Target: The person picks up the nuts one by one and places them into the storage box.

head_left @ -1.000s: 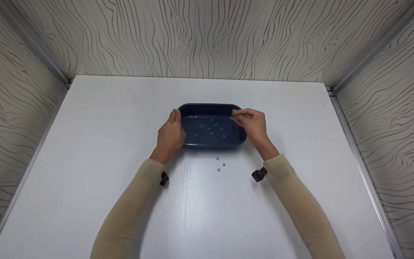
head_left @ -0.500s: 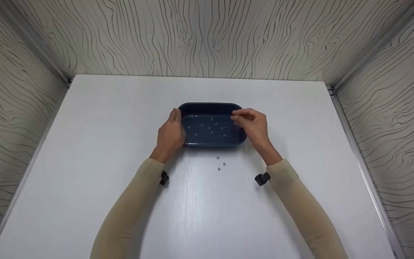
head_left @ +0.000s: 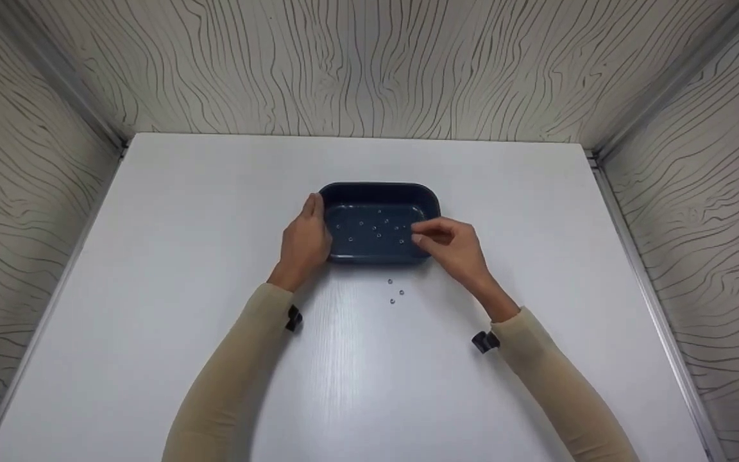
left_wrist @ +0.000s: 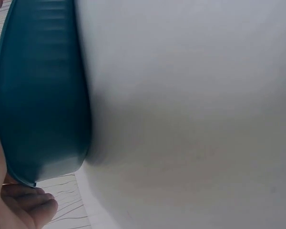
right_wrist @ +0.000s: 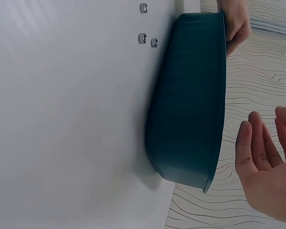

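A dark blue-green plastic bin (head_left: 376, 260) stands on the table with several small metal nuts (head_left: 379, 235) scattered over its floor. My left hand (head_left: 305, 240) grips the bin's left end, and in the left wrist view its curled fingers (left_wrist: 35, 205) lie at the rim's corner. Over the bin's right side hovers my right hand (head_left: 456, 247), thumb and fingers apart and bent a little. The right wrist view shows nothing between those fingers (right_wrist: 245, 143). Three hex nuts (right_wrist: 142, 38) lie on the table in front of the bin.
The white table (head_left: 183, 212) carries the bin near its middle. A wood-patterned panel (head_left: 356, 70) rises behind the table's back edge, with similar panels at left and right. Black wrist cameras (head_left: 485, 341) sit at both cuffs.
My right hand has let a nut drop into the bin's right part and moved from the back right corner toward the front. The left hand has kept its place.
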`<state>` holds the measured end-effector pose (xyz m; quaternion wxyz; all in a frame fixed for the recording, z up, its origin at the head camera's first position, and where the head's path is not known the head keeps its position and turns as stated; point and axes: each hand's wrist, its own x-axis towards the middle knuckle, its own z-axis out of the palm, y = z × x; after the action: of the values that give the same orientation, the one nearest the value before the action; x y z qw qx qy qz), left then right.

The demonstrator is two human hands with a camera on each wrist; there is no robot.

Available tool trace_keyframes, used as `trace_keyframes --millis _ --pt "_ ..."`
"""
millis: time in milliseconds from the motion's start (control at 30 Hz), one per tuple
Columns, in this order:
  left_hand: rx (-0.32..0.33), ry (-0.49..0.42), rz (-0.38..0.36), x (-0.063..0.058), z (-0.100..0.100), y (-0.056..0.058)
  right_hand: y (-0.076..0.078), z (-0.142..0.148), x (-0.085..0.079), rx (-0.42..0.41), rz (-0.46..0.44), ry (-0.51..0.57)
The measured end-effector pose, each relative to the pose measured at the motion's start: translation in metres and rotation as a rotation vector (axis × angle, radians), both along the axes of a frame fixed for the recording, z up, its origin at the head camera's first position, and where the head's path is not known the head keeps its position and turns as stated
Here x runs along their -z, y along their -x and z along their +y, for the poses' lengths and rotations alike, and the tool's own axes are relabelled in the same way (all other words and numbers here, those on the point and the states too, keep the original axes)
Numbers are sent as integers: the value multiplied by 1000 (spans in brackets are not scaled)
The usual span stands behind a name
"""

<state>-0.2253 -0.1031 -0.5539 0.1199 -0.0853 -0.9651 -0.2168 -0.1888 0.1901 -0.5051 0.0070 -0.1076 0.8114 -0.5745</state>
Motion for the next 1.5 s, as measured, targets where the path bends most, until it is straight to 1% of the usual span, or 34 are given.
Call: trace_keyframes --millis 200,367,533,767,867,967,1033,1133,1267,1367,1433,1500 --pt "-11 -13 -23 -1 0 0 -15 6 6 -67 3 -66" --pt "-4 -15 -17 -3 0 -2 -26 8 11 -116 2 -119" --pt "-9 -8 -22 -4 0 -4 -37 7 14 -167 28 -192" --pt "-21 -21 -41 -3 1 -3 -45 4 16 -234 87 -343" --pt "-23 -20 -45 -3 1 -2 -47 2 18 -273 90 -383" --pt "-24 -20 -46 -3 0 -2 -48 0 21 -324 117 -440" --pt "-24 -23 -49 -3 0 -2 -50 -1 24 -364 169 -510" --pt "-23 -32 -58 -3 0 -2 -52 -2 30 -421 285 -639" --pt "-17 -50 -57 -2 0 -2 -55 0 41 -475 480 -830" --pt "-9 -59 -49 -1 0 -1 -58 1 47 -498 636 -966" --pt "-5 -58 -42 0 0 -1 -59 2 50 -510 719 -1032" --pt "-2 -59 -36 0 0 0 -59 3 52 -520 765 -1064"
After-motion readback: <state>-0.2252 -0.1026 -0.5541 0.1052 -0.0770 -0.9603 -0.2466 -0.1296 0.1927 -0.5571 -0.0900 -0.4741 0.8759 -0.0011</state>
